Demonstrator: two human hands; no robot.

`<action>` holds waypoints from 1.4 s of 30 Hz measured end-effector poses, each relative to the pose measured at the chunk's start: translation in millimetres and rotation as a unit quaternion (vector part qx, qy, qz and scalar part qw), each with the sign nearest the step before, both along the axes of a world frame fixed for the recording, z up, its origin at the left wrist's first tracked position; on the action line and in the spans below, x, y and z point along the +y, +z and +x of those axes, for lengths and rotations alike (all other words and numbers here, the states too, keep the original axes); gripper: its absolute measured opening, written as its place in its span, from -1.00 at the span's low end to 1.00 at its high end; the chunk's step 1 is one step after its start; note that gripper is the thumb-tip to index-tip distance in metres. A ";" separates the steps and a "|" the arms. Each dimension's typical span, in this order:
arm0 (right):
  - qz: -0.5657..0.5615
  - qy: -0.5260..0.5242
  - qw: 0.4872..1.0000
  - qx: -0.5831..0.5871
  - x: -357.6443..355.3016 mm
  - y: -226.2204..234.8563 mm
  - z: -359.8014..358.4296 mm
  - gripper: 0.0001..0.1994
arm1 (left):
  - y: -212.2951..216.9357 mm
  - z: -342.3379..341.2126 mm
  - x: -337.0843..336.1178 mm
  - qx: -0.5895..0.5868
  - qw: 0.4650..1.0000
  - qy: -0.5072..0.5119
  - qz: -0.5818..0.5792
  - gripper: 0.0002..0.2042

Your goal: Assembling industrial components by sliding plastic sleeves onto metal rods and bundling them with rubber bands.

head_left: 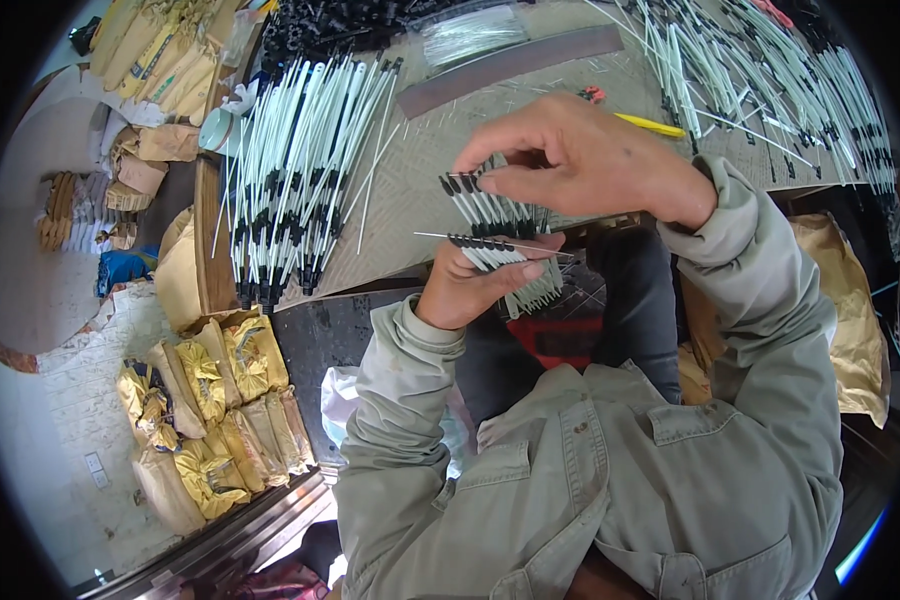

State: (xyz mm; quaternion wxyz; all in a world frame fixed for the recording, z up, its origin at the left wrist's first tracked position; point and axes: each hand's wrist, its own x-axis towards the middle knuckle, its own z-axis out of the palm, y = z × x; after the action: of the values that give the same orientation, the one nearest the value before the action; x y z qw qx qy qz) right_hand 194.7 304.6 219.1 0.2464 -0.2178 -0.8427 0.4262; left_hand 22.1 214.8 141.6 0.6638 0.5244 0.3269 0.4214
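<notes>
My left hand [485, 280] is closed around a bundle of thin white sticks with black ends [533, 294], held over my lap at the table's near edge. A thin straight wire [450, 238] lies crosswise along a row of black parts, with my left thumb beside it. Above, my right hand [580, 155] curves over the upper end of the bundle. Its thumb and forefinger close at the row of black tips [460, 184]. What exactly lies between those fingertips is partly hidden.
On the table [370, 270] a pile of black-and-white sticks [305, 160] lies left, another pile [740, 70] far right. A dark flat bar [510, 70], a bag of clear thin pieces [473, 37] and a yellow-handled tool [650, 125] lie beyond my hands. Wrapped packets [210, 470] stand lower left.
</notes>
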 end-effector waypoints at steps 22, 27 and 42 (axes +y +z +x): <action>0.001 -0.009 1.000 -0.002 2.8 -3.5 -10.0 -0.84 | -3.4 -1.3 -0.3 -0.003 1.000 -0.004 0.024 -0.81; -0.068 0.032 0.996 0.039 11.8 -12.2 -7.8 -0.80 | 1.8 -6.7 1.7 0.024 0.999 -0.019 0.010 -0.80; -0.081 0.088 0.992 0.050 9.2 -0.7 -0.5 -0.77 | 0.1 -7.8 5.1 0.005 0.998 -0.054 0.012 -0.78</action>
State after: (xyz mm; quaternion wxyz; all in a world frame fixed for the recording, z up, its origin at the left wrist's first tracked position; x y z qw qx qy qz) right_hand 194.2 313.8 218.4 0.2313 -0.1409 -0.8082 0.5229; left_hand 14.3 219.9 141.7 0.6774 0.5514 0.2962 0.3865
